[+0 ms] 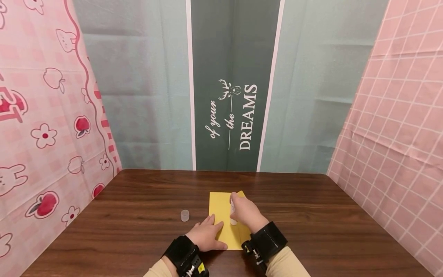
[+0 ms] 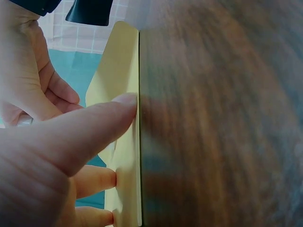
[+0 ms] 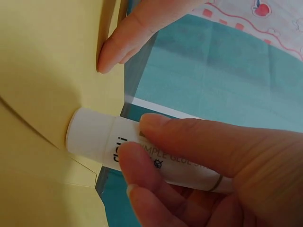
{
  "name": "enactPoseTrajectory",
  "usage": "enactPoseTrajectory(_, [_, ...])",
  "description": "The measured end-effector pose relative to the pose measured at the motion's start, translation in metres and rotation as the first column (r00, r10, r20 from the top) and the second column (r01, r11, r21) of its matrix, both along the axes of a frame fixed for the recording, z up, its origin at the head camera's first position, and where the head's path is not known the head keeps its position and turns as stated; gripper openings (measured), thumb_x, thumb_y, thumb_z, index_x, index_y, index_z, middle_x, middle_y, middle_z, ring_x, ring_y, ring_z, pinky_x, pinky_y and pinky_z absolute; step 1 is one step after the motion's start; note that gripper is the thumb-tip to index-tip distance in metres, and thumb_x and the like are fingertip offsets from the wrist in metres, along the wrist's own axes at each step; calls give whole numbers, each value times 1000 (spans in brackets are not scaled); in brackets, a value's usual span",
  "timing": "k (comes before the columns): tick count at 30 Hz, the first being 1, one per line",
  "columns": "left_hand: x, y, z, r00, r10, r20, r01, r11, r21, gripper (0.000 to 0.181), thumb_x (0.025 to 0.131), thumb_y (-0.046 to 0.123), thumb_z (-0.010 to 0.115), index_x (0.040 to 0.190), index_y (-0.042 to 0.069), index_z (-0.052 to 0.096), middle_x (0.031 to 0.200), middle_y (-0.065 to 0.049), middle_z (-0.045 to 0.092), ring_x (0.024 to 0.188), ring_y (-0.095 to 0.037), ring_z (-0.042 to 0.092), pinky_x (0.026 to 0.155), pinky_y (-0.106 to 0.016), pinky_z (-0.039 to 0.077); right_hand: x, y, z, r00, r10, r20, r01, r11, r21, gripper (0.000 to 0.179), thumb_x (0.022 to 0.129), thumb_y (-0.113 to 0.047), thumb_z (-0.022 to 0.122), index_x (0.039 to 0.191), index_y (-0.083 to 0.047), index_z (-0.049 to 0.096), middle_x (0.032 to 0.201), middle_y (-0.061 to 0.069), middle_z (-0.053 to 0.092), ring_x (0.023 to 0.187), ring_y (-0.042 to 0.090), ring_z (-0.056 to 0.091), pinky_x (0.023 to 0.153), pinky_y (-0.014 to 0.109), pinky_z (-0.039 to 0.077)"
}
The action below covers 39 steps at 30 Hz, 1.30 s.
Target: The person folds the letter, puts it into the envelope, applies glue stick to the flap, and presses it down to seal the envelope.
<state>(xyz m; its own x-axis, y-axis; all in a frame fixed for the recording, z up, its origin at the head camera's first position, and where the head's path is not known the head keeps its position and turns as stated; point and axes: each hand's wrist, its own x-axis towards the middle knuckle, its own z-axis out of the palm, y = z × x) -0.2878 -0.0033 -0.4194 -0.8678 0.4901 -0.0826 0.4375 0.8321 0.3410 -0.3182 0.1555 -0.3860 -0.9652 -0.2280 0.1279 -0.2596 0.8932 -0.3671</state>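
The right hand [image 1: 246,211] is gripping the glue stick [image 3: 106,139] in curled fingers, its end meeting the yellow envelope [image 1: 223,207]; the left hand [image 1: 207,234] is resting spread fingers on the envelope's left side, and hard rubbing could be creasing or shifting it if that hold is weakening, while the clear cap [image 1: 185,215], sitting left of the envelope, could be rolling if bumped

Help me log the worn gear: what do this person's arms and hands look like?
The left hand and right hand are ungloved. Each wrist wears a wide black band with a small dark device showing yellow and silvery details. Pale beige sleeves show behind the bands.
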Motion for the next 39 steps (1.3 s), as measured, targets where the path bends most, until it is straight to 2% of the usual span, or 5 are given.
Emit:
enactPoseTrajectory(18, [-1,1,-1,1000,4,2,-4,1000,-4,70,76,47,70,132,8,52,141,-24,36,132,-35,32,98,-56,31,-1,-1,-1,1000,-1,-7,1,1000,3,40,73,-8,78,102,-8,50,86,9,62,69,20,55,64,36,50])
enactPoseTrajectory(32, [0,0,-1,1000,-1,0,1,1000,-5,70,77,47,70,131,7,53,141,-24,37,132,-35,32,98,-56,31,0,-1,-2,1000,9,-26,-9,1000,13,40,74,-8,78,103,-7,50,83,9,62,67,19,55,61,34,48])
enactPoseTrajectory(39, [-1,0,-1,1000,-3,-3,3,1000,-9,70,77,47,70,131,8,53,141,-24,37,131,-35,32,97,-56,32,-2,-1,-3,1000,-10,-23,10,1000,2,41,74,-8,78,103,-7,50,84,9,62,68,19,55,62,34,49])
